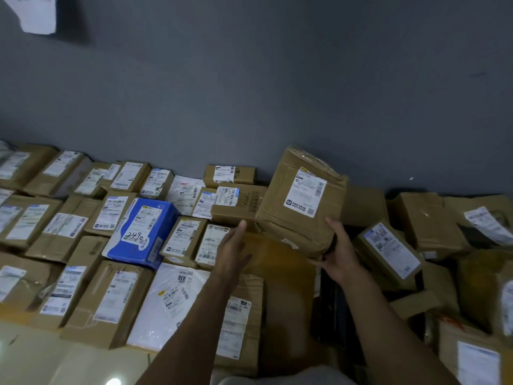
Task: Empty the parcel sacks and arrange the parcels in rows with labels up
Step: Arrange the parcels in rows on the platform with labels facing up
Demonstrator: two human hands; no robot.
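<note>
Rows of parcels (pixel 111 232) fill floor left, labels up. Brown box (pixel 301 201) aloft at row's end, label up. Right hand (pixel 337 255) grasps its lower corner; left hand (pixel 233 247) flat, released. Placing step; next likely needs free gap.

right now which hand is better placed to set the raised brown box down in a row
Right. The right hand grips the raised box at its lower corner, label facing up. The left hand is open beside it, holding nothing; it could probably only steady.
</note>
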